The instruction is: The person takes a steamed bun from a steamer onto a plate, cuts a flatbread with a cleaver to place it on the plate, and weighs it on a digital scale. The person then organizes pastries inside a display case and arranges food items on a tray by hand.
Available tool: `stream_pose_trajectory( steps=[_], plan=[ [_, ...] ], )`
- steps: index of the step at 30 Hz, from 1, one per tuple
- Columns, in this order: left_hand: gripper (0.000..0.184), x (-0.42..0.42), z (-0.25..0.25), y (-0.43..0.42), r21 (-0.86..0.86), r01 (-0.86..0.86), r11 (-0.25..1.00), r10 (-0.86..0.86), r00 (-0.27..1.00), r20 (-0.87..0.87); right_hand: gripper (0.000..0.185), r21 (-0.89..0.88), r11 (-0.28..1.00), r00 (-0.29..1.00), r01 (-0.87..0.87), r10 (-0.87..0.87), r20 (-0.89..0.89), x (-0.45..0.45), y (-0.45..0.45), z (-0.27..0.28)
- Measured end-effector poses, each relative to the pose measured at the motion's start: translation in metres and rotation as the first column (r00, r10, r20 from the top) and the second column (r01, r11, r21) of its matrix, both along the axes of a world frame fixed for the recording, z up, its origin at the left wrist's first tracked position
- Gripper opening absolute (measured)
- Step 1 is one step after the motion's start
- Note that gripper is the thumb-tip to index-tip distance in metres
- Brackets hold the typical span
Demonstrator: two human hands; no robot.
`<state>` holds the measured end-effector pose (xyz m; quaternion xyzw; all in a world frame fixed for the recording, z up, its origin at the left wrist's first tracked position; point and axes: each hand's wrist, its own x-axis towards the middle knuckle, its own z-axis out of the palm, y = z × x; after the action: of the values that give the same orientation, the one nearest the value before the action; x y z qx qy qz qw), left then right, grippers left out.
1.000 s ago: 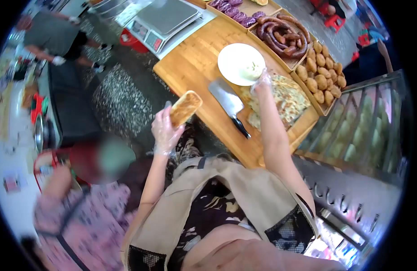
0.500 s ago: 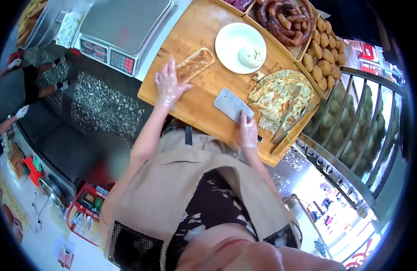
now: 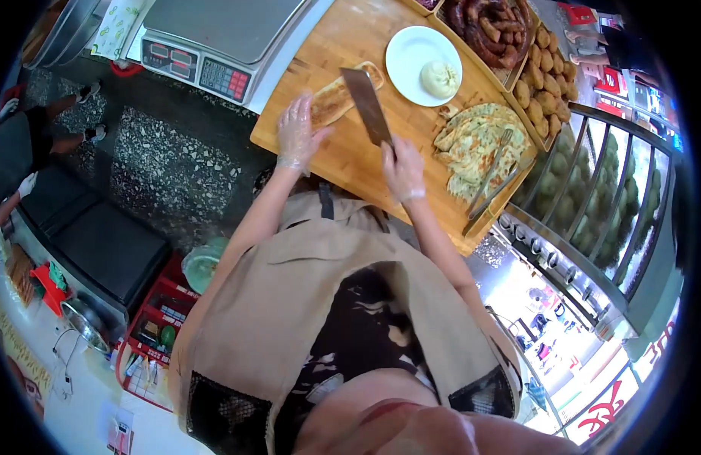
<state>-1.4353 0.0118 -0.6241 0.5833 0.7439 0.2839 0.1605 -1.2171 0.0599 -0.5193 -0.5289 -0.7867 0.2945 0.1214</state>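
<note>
Over the wooden desk [image 3: 312, 57], the left grip [image 3: 296, 138] lies spread, eight o'clock from the bread [image 3: 329, 108]; the right grip [image 3: 403, 173] clasps a cleaver [image 3: 369, 108], seemingly a cutting step, calling for careful clearance.

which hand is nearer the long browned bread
Left. The left hand is right at the near end of the browned bread; the right hand is farther off, to the bread's right, holding the cleaver, whose blade overlaps it in view.

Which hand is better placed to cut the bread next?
Likely the right hand: it holds the cleaver, blade across the bread in view; the left hand is at the bread's end.
</note>
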Motion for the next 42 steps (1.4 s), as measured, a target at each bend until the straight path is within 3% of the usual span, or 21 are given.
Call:
stream_pose_trajectory(
  steps=[1,2,4,8,10,14,16,17,20,22,24,26,28,31,33,36,38,42],
  plan=[
    [0.088,0.0,0.0,0.0,-0.032,-0.003,0.999,0.003,1.0,-0.003,0.022,-0.129,0.99,0.999,0.052,-0.052,0.005,-0.014,0.006,0.001],
    [0.087,-0.001,0.001,0.001,-0.063,-0.005,0.998,0.005,1.0,-0.008,0.022,-0.125,0.991,0.999,0.053,-0.052,0.006,-0.023,0.008,0.001],
    [0.086,-0.002,0.004,0.002,-0.074,-0.012,0.997,0.012,1.0,0.006,0.021,-0.087,0.995,0.974,0.043,-0.022,0.224,-0.037,0.014,0.005],
    [0.083,0.0,0.014,0.002,-0.144,-0.015,0.99,0.023,0.998,0.054,0.02,-0.099,0.995,0.921,-0.007,0.045,0.388,-0.053,0.025,0.017],
    [0.082,-0.001,0.013,0.005,-0.133,-0.01,0.991,0.017,0.999,0.051,0.02,-0.226,0.967,0.843,-0.118,0.218,0.492,-0.058,0.032,0.015],
    [0.078,0.0,0.016,0.005,-0.069,0.008,0.998,-0.005,0.999,0.042,0.018,-0.259,0.935,0.81,-0.242,0.342,0.477,-0.057,0.034,-0.012],
    [0.075,-0.001,0.016,0.007,-0.062,0.013,0.998,-0.01,0.998,0.054,0.026,-0.329,0.944,0.853,-0.017,0.185,0.487,-0.075,0.039,-0.027],
    [0.071,0.001,0.016,0.007,-0.053,0.023,0.998,-0.019,0.998,0.066,0.026,-0.338,0.941,0.854,-0.013,0.186,0.486,-0.08,0.04,-0.033],
    [0.071,0.004,0.02,0.004,-0.115,0.026,0.993,-0.026,1.0,0.001,0.028,-0.28,0.95,0.866,-0.135,0.25,0.434,-0.083,0.042,-0.047],
    [0.073,0.003,0.029,-0.006,-0.163,-0.003,0.987,0.01,0.999,0.047,0.029,-0.189,0.968,0.936,-0.167,0.216,0.279,-0.075,0.049,-0.048],
    [0.075,-0.001,0.038,0.004,-0.185,-0.02,0.982,0.036,0.996,0.083,0.024,-0.153,0.985,0.959,-0.076,0.115,0.26,-0.06,0.054,-0.037],
    [0.077,0.008,0.051,0.011,-0.011,-0.058,0.998,0.059,0.994,0.093,0.019,-0.151,0.988,0.967,-0.002,0.041,0.252,-0.043,0.054,-0.017],
    [0.077,0.023,0.055,0.044,-0.028,-0.042,0.999,0.044,0.997,0.062,0.022,-0.035,0.971,0.955,0.238,-0.228,0.189,-0.025,0.056,0.005],
    [0.079,0.035,0.038,0.093,0.026,0.019,0.999,-0.019,1.0,0.022,0.024,0.055,0.967,0.961,0.251,-0.255,0.106,0.003,0.061,-0.003],
    [0.072,0.037,0.031,0.102,0.027,0.084,0.996,-0.085,0.995,0.052,0.024,0.041,0.983,0.965,0.18,-0.184,0.185,0.007,0.062,-0.005],
    [0.064,0.028,0.029,0.084,0.136,-0.057,0.989,0.037,0.989,0.144,0.024,-0.03,0.999,0.959,0.044,-0.034,0.28,0.001,0.063,-0.005],
    [0.06,0.021,0.016,0.069,0.126,0.001,0.992,-0.023,0.984,0.175,0.024,-0.156,0.985,0.924,-0.071,0.124,0.363,-0.009,0.064,0.005],
    [0.051,0.021,-0.004,0.067,0.184,0.031,0.982,-0.06,0.986,0.156,0.022,-0.243,0.967,0.911,-0.072,0.163,0.379,-0.018,0.066,0.005]
  ],
)
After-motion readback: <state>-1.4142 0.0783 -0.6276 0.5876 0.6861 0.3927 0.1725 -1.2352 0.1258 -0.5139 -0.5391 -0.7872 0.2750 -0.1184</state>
